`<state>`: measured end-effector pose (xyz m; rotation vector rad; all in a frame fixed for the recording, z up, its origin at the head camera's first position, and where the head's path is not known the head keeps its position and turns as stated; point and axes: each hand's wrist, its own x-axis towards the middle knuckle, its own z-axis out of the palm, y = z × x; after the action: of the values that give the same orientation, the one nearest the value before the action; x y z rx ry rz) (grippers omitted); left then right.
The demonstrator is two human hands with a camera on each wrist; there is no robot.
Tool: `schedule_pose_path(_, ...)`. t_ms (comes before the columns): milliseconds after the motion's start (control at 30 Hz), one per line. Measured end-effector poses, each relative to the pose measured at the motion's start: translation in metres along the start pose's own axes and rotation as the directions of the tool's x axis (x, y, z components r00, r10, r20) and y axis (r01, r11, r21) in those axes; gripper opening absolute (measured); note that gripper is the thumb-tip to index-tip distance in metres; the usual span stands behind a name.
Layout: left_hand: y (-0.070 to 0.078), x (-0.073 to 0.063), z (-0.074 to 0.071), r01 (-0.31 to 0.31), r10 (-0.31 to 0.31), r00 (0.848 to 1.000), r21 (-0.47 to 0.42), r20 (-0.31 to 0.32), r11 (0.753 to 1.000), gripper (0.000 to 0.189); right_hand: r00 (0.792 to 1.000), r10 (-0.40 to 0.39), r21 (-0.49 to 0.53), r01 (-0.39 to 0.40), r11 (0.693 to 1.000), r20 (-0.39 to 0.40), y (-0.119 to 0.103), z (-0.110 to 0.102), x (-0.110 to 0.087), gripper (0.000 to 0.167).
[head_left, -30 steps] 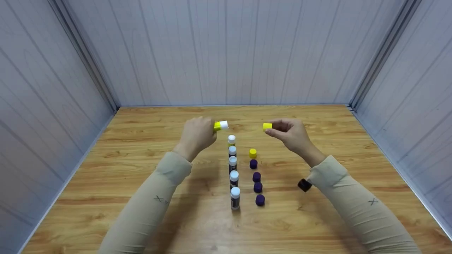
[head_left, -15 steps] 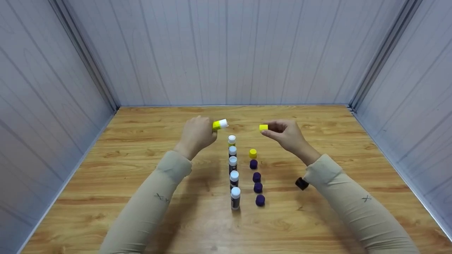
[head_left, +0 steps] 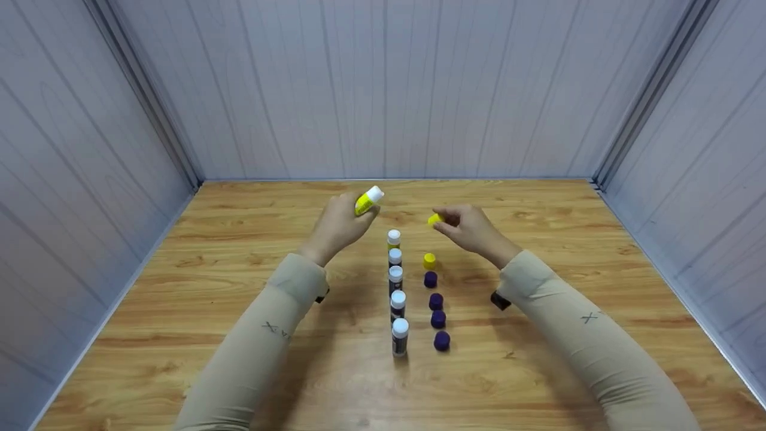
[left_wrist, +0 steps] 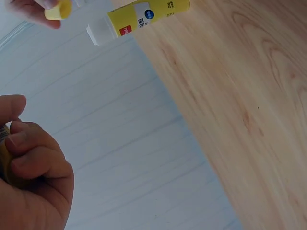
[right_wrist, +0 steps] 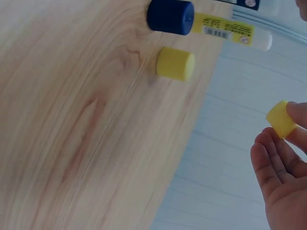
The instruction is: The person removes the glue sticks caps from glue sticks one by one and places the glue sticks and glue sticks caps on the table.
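Note:
My left hand [head_left: 338, 227] grips an uncapped yellow glue stick [head_left: 364, 205], its white end tilted up and to the right. In the left wrist view the curled fingers [left_wrist: 43, 163] hide most of it. Across from it, my right hand [head_left: 476, 233] pinches a yellow cap [head_left: 435, 219] between thumb and fingertips, held apart from the stick. Below the hands stands a row of uncapped glue sticks: a yellow one [head_left: 394, 239] at the far end, then several dark ones [head_left: 400, 341] with white tops. Another yellow cap [head_left: 429, 261] sits right of the row.
Several dark purple caps [head_left: 441, 341] stand on the wooden table [head_left: 203, 287], lined up beside the sticks. Pale panel walls [head_left: 383, 90] enclose the table at the back and both sides. A small black piece [head_left: 500, 300] shows at the right cuff.
My right hand has moved left with the yellow cap, nearer the left hand, and the cap has tilted. My left hand has turned the glue stick's white end further upward.

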<state>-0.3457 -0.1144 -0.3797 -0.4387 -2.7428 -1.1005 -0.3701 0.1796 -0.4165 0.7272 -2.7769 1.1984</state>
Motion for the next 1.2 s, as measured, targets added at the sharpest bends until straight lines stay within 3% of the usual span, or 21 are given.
schedule_pose_path(200,-0.005,0.002,0.002,0.032,-0.029,0.999,-0.15,0.024,0.988,0.033,0.997,0.0,-0.106,0.009,0.994,0.079,0.004,0.01,0.012,0.043)
schedule_pose_path(500,-0.013,0.005,0.009,0.086,-0.073,0.995,-0.254,0.063,0.963,0.035,0.99,0.057,-0.197,-0.031,0.98,0.128,0.021,0.022,0.023,0.033)
schedule_pose_path(800,-0.017,0.007,0.02,0.076,-0.052,0.995,-0.3,0.088,0.951,0.033,0.973,0.153,-0.182,-0.122,0.976,0.171,0.034,0.031,0.023,0.03)
schedule_pose_path(1033,-0.023,0.014,0.029,0.064,-0.033,0.995,-0.346,0.095,0.936,0.025,0.973,0.16,-0.225,-0.12,0.967,0.169,0.035,0.036,0.025,0.021)
schedule_pose_path(1200,-0.026,0.016,0.032,0.101,-0.052,0.989,-0.367,0.141,0.925,0.028,0.972,0.163,-0.229,-0.122,0.966,0.17,0.037,0.037,0.025,0.022)
